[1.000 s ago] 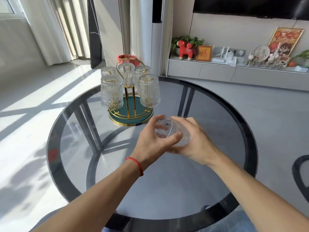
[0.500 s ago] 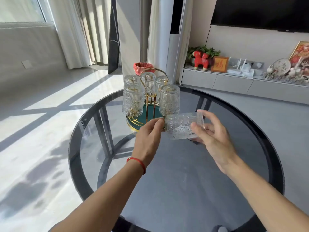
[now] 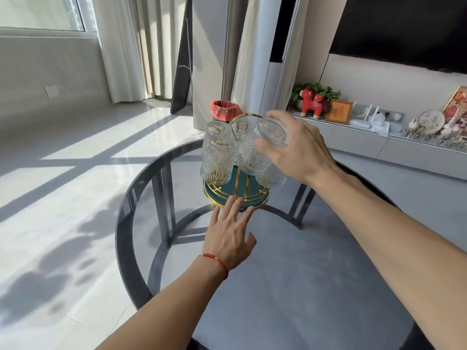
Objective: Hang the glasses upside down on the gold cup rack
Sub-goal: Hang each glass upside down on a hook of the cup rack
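The gold cup rack [image 3: 243, 116] stands on a green, gold-rimmed base [image 3: 255, 199] at the far side of the round glass table [image 3: 290, 274]. Several ribbed clear glasses [image 3: 217, 157] hang upside down on it. My right hand [image 3: 300, 147] grips another ribbed glass [image 3: 262, 147] from the side, bottom up and tilted, over the rack's front right. My left hand [image 3: 231, 232] lies flat with fingers spread, fingertips touching the base's front rim.
The table has a dark rim [image 3: 121, 223] and dark legs below. Behind the rack stands a bin with a red bag [image 3: 225, 109]. A low white cabinet [image 3: 404, 150] with ornaments runs along the right wall, under a dark screen.
The glass passed from both hands into my right hand alone and went up and forward over the rack, turned bottom up. My left hand let go and dropped to the base's rim.
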### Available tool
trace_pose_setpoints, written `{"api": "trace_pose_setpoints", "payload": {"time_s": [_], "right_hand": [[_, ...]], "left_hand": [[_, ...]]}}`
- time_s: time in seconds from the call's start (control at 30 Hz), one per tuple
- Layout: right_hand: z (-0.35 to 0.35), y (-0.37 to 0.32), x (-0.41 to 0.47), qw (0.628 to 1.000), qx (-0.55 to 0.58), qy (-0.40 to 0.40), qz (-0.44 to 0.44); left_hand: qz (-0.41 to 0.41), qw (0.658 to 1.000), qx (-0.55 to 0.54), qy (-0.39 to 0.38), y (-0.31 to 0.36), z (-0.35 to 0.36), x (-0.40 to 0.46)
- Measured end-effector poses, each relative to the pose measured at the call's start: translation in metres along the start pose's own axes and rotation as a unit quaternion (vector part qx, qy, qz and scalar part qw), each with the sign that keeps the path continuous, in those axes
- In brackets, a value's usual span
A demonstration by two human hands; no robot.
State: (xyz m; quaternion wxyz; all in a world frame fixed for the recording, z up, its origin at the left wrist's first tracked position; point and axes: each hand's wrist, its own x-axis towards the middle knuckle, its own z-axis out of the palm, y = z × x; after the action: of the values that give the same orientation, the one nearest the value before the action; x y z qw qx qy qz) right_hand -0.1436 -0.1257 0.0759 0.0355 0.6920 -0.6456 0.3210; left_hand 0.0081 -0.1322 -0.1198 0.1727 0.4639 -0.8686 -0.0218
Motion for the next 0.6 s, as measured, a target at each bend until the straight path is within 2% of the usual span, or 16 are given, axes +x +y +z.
{"api": "trace_pose_setpoints", "payload": {"time_s": [0.3,0.6], "right_hand": [[0.044,0.007,0.018,0.992,-0.109,-0.06,-0.034],[0.068,0.023,0.019,0.99,-0.11,-0.08,-0.033]], "left_hand": [[-0.003,1.0,-0.02,0.013,0.006,-0.002,0.0],[-0.023,0.999,-0.038,-0.007,0.013,-0.003,0.002]]}}
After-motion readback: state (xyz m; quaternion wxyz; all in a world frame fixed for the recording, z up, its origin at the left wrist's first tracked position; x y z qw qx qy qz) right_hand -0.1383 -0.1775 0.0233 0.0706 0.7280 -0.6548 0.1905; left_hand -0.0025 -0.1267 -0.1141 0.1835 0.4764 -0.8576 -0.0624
